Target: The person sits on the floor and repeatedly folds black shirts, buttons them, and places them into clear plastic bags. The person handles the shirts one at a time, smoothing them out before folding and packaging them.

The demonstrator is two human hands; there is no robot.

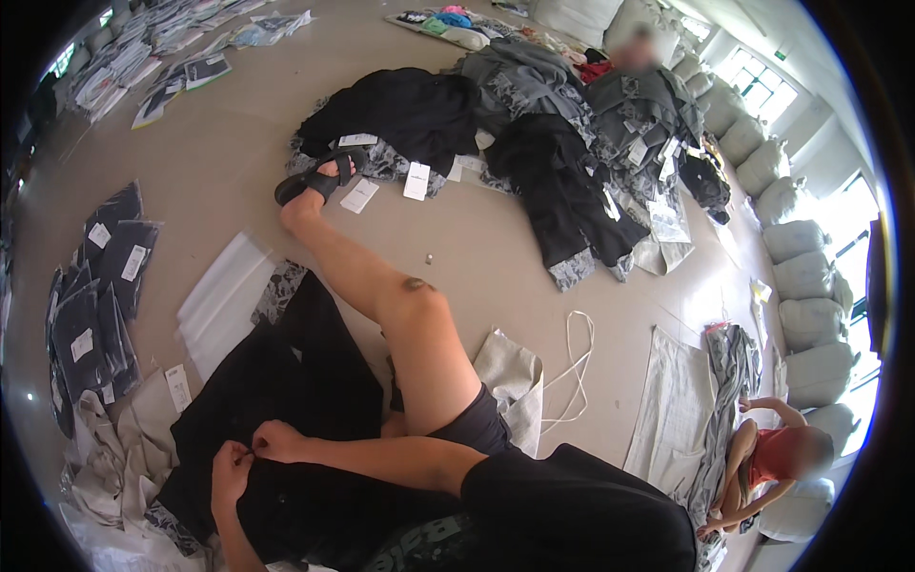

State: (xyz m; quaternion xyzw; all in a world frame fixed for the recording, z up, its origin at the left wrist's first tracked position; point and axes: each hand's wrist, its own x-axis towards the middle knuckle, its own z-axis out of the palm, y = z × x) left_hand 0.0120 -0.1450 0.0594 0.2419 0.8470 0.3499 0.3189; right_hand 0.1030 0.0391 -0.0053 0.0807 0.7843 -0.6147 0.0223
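From where I sit, far off, I see flat dark garments in clear plastic bags (71,319) at the left and loose white printed papers (143,43) strewn at the upper left. Farther ahead I make out a heap of black cloth garments with white tags (396,100). Off to my right, bulging white sacks (810,329) line the wall, and a co-worker in a red top (774,462) is beside a long pale-beige fabric piece (667,391) spread on the smooth tan floor (610,381).

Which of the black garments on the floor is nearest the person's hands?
The black garment spread at lower left: the left hand and right hand are at it. The other black garments lie farther off, toward the picture's top.
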